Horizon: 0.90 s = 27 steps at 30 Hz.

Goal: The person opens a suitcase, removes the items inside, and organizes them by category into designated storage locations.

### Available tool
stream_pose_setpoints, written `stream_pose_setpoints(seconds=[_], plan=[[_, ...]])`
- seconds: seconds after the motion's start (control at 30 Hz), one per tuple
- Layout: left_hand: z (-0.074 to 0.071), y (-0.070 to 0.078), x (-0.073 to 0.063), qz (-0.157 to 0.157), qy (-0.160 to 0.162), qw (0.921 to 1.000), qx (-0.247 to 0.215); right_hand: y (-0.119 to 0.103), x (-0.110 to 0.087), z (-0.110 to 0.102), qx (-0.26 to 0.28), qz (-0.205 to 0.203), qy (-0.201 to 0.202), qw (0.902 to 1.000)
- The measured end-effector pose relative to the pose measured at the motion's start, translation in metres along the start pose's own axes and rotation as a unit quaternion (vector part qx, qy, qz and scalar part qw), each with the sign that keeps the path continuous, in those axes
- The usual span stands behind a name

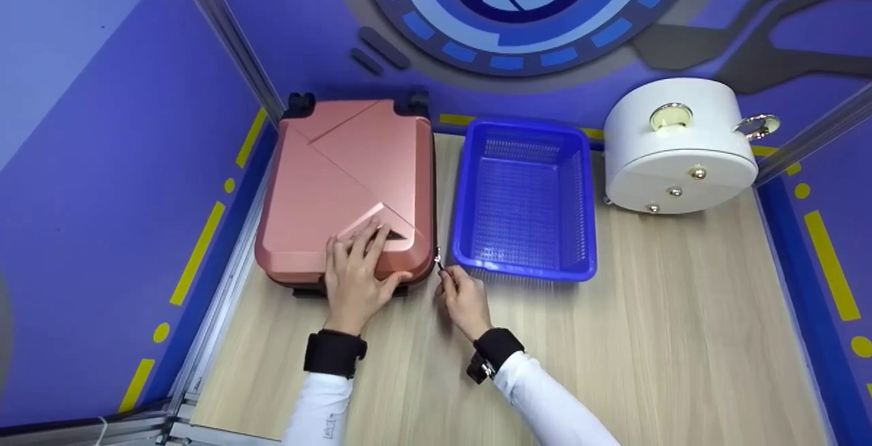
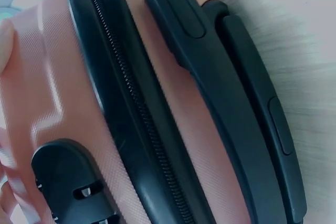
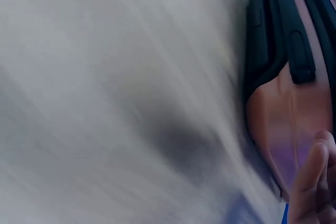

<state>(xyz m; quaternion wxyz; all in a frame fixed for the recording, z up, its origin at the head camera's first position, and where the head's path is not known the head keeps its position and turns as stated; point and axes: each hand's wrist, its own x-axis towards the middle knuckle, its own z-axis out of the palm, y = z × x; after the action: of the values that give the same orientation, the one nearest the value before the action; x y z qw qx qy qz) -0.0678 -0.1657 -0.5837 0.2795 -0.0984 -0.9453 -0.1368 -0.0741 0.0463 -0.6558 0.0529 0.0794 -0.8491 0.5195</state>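
A pink hard-shell suitcase [image 1: 347, 167] lies flat at the left of the table, wheels toward the back wall. My left hand [image 1: 355, 286] rests on its near right corner, fingers spread over the lid and thumb out toward the edge. At that corner's right side, my right hand [image 1: 466, 303] pinches a small zipper pull [image 1: 439, 262] between thumb and fingers. The left wrist view shows the black zipper [image 2: 131, 87] running closed along the near side, beside a black handle [image 2: 220, 93] and a black lock plate [image 2: 73, 182]. Right-hand fingers [image 3: 310, 182] show beside the suitcase corner in the right wrist view.
Just right of the suitcase stands a blue plastic basket [image 1: 593, 228], a narrow gap between them. Farther right is a white rounded case [image 1: 654, 133] with gold knobs and ring handles. Purple panels [image 1: 157, 126] wall in the wooden table [image 1: 654, 323] at the back and sides.
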Motion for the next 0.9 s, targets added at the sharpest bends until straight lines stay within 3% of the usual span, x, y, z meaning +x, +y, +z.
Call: stream_pose_setpoints(seconds=[0.13,0.43,0.67,0.9], plan=[[0.006,0.005,-0.001,-0.003,0.016,0.9999,-0.006,0.003,-0.006,-0.003,-0.02,-0.038,0.005,0.9991],[0.016,0.024,0.0,-0.034,0.057,0.9978,0.008,0.01,-0.011,-0.011,-0.04,-0.072,0.01,0.9966],[0.018,0.044,0.006,-0.068,0.05,0.996,0.027,0.015,-0.015,-0.016,-0.071,-0.123,0.032,0.9894],[0.019,0.054,0.014,-0.091,0.043,0.9943,0.035,0.012,-0.021,-0.019,-0.099,-0.163,0.033,0.9812]])
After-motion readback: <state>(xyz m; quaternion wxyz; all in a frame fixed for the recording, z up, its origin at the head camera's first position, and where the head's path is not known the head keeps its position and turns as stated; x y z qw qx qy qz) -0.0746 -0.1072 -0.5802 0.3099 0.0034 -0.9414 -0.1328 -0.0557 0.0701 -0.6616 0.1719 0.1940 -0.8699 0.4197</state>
